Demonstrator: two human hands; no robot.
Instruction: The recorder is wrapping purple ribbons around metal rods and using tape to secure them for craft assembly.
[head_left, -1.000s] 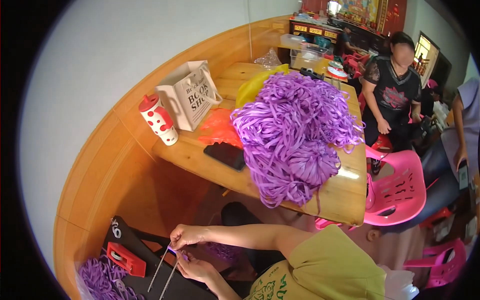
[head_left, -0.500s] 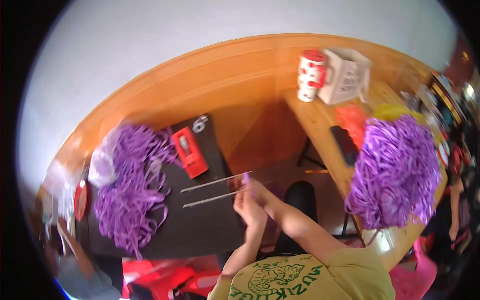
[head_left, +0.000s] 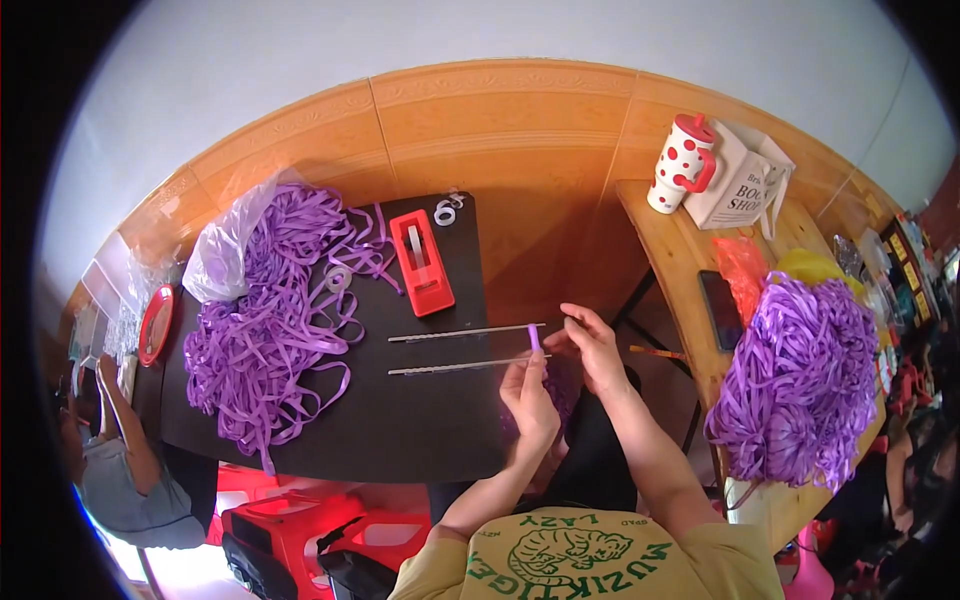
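Observation:
Two thin metal rods (head_left: 440,367) lie side by side on the black table (head_left: 420,430), their right ends reaching past its edge. A short purple ribbon (head_left: 534,337) spans the rods near those ends. My left hand (head_left: 530,402) is closed at the ribbon's near end, pinching it between thumb and finger beside the nearer rod. Just right of the rod tips, my right hand (head_left: 594,352) is held up with its fingers apart, and nothing shows in it. A large tangle of purple ribbon (head_left: 255,350) covers the table's left side, partly in a clear plastic bag (head_left: 222,258).
A red tape dispenser (head_left: 423,265) and white tape rolls (head_left: 444,213) sit at the table's far side. On the wooden table (head_left: 650,230) are another purple ribbon heap (head_left: 795,385), a phone (head_left: 720,310), a spotted tumbler (head_left: 683,165) and a cloth bag (head_left: 740,180). Another person (head_left: 135,480) sits at left.
My right hand has moved away from my left and opened beside the rod ends. My left hand still pinches the ribbon. The view has shifted and sharpened.

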